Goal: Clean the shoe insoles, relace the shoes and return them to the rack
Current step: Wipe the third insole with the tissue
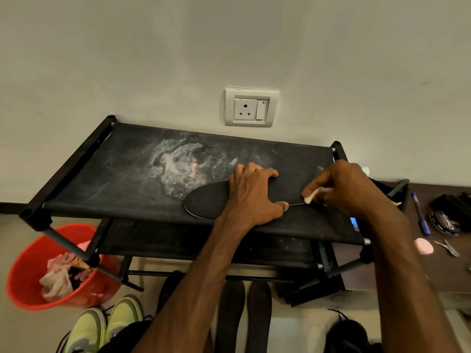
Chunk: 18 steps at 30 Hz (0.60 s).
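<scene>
A black insole point(207, 201) lies flat on the top shelf of the black shoe rack point(127, 179). My left hand point(254, 192) presses down on the insole's middle, fingers spread over its far edge and thumb at its near edge. My right hand point(346, 187) pinches a small whitish wipe point(314, 193) and holds it against the insole's right end. Two more dark insoles point(246, 314) lie on the floor below. A pair of yellow-green shoes point(107, 327) stands at the lower left. A black shoe point(349, 335) sits at the lower right.
White powdery smears point(178, 161) mark the shelf top. A red bucket point(28, 271) with rags stands left of the rack. On a brown surface to the right lie a blue pen point(420, 215), a round polish tin point(444, 222), a pink sponge point(423, 246) and small metal clippers point(448, 247). A wall socket point(251, 107) is behind.
</scene>
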### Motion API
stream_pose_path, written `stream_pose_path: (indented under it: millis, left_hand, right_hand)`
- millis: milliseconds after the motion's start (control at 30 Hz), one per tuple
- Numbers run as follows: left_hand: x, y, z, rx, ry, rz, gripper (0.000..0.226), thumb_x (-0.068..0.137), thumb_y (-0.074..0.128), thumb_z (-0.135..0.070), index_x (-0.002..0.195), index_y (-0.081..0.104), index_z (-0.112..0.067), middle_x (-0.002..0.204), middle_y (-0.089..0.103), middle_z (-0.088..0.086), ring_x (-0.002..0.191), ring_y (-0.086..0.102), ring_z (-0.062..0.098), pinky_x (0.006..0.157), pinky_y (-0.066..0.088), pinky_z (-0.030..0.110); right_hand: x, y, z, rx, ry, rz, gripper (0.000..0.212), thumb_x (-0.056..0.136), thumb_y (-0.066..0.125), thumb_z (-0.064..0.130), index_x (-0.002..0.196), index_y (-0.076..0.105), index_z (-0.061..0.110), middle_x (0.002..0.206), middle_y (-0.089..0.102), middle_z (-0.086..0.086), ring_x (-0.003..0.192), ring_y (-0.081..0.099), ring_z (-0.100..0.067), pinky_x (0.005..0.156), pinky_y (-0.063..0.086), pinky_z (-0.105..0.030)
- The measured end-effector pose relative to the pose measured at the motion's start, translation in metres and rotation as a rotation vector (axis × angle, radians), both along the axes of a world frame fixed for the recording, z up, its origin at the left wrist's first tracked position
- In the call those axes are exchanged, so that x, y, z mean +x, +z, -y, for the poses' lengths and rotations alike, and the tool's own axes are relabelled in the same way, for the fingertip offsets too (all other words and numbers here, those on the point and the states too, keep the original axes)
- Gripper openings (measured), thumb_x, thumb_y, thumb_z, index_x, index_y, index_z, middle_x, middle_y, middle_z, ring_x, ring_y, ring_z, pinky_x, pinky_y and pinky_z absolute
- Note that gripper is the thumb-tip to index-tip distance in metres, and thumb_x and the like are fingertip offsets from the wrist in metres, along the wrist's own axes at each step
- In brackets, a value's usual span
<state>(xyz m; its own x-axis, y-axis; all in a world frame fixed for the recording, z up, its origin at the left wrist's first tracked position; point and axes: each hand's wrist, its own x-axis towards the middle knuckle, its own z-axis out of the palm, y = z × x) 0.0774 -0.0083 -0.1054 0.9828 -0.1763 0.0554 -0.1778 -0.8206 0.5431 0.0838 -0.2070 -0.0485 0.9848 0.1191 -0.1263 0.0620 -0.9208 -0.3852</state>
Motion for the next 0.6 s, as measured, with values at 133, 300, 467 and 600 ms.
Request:
stream_pose_path:
  millis: [133,300,467,600]
  left_hand:
    - [0.002,0.0,-0.002,-0.004,-0.013,0.005,0.077,0.074,0.08,-0.058,0.142,0.052,-0.035,0.139,0.046,-0.002,0.13,0.034,0.021,0.107,0.03,0.034]
    - [0.002,0.0,-0.003,0.004,-0.029,0.004,0.076,0.074,0.079,-0.059,0.141,0.053,-0.034,0.138,0.046,-0.002,0.129,0.034,0.022,0.106,0.03,0.033]
    - [0.003,-0.002,-0.004,0.003,-0.03,0.004,0.077,0.074,0.08,-0.059,0.141,0.053,-0.035,0.138,0.047,-0.001,0.129,0.034,0.022,0.106,0.029,0.033]
    - [0.003,-0.002,-0.002,0.019,-0.015,0.01,0.078,0.073,0.08,-0.058,0.141,0.053,-0.034,0.139,0.047,0.0,0.129,0.035,0.023,0.106,0.032,0.035]
  right_hand:
    - [0.003,-0.005,-0.005,0.088,-0.061,0.043,0.019,0.082,0.082,0.005,0.085,0.084,0.024,0.083,0.077,0.004,0.082,0.069,-0.009,0.085,0.057,-0.028]
    - [0.018,-0.04,-0.032,0.307,-0.347,0.335,0.02,0.087,0.073,0.006,0.093,0.082,0.023,0.096,0.078,0.0,0.094,0.071,-0.016,0.093,0.057,-0.036]
    - [0.022,-0.042,-0.045,0.133,-0.222,0.306,0.028,0.091,0.065,-0.002,0.104,0.081,0.018,0.109,0.077,-0.007,0.102,0.072,-0.024,0.097,0.056,-0.038]
    - [0.015,-0.026,-0.036,0.088,-0.133,0.132,0.026,0.089,0.073,0.0,0.093,0.082,0.024,0.107,0.077,-0.003,0.1,0.069,-0.019,0.098,0.055,-0.034]
